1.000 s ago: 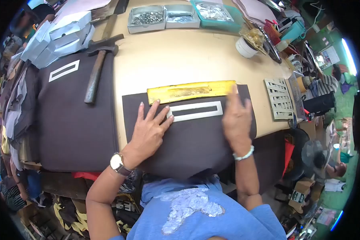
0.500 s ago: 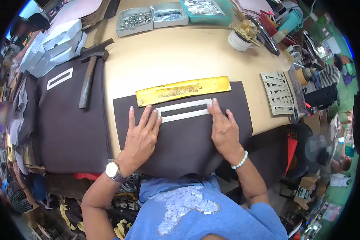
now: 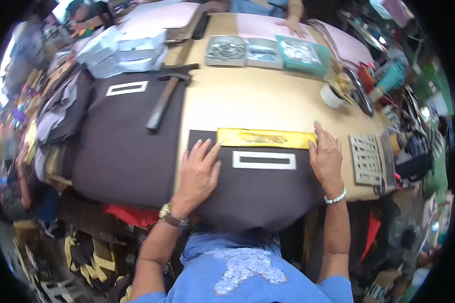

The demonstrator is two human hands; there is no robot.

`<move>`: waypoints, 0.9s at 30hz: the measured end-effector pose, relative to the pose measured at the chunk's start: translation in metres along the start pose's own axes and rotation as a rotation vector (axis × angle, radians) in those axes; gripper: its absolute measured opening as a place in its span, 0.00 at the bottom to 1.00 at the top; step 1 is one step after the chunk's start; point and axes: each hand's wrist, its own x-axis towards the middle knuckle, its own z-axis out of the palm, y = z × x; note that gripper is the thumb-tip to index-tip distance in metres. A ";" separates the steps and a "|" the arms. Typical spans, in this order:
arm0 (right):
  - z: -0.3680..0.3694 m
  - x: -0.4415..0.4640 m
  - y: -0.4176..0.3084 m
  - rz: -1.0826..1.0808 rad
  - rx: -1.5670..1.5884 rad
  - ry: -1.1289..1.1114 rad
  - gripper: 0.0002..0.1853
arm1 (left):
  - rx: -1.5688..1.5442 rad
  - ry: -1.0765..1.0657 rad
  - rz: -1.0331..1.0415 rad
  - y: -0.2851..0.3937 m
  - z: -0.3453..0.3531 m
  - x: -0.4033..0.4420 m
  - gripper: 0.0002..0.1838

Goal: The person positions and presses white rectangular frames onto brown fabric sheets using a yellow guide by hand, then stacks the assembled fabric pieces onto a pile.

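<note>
A yellow strip [image 3: 268, 138] lies across the top of a dark fabric piece [image 3: 263, 194]. Just below the strip is a white rectangular frame [image 3: 264, 160] with a long slot, flat on the cloth. My left hand [image 3: 198, 169] rests on the fabric's left part, fingers apart, its fingertips by the strip's left end. At the strip's right end is my right hand [image 3: 327, 155], its fingers spread, thumb and fingertips beside that end. Neither hand is wrapped round anything.
A hammer [image 3: 163, 103] lies on another dark fabric stack [image 3: 126, 136] at left, with a second white frame [image 3: 127, 88]. Trays of small parts [image 3: 226, 51], a white pot [image 3: 332, 96] and a slotted plate [image 3: 365, 159] stand beyond. Another person's hand [image 3: 292, 25] rests at the far edge.
The view has shifted, bringing another person's hand into sight. My right hand has left the white frame for the yellow strip's right end. The strip now lies straighter above the frame.
</note>
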 end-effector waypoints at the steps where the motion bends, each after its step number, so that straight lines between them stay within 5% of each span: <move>1: 0.003 0.012 -0.006 -0.146 0.017 0.023 0.27 | -0.005 0.052 -0.064 0.003 0.003 0.000 0.26; 5: 0.059 0.046 -0.021 -0.365 -0.003 -0.234 0.27 | 0.137 0.128 -0.245 0.012 0.015 -0.003 0.29; 9: 0.085 0.110 0.003 -0.042 -0.120 -0.136 0.26 | 0.181 0.120 -0.260 -0.001 0.037 -0.017 0.28; 12: 0.096 0.119 0.049 -0.018 -0.013 0.061 0.28 | 0.141 0.088 -0.269 0.000 0.033 -0.015 0.28; 18: 0.022 0.003 0.041 0.526 -0.127 -0.208 0.35 | 0.058 0.088 -0.250 -0.001 0.034 -0.013 0.29; 21: 0.046 -0.058 0.054 0.449 0.091 0.011 0.24 | 0.048 0.051 -0.214 0.000 0.027 -0.014 0.29; 24: 0.042 -0.062 0.023 0.430 0.488 0.127 0.06 | -0.349 0.177 -0.258 0.005 0.013 -0.026 0.29; 27: 0.028 -0.031 -0.017 0.423 0.865 -0.030 0.08 | -0.293 0.449 -0.373 0.001 -0.037 -0.051 0.30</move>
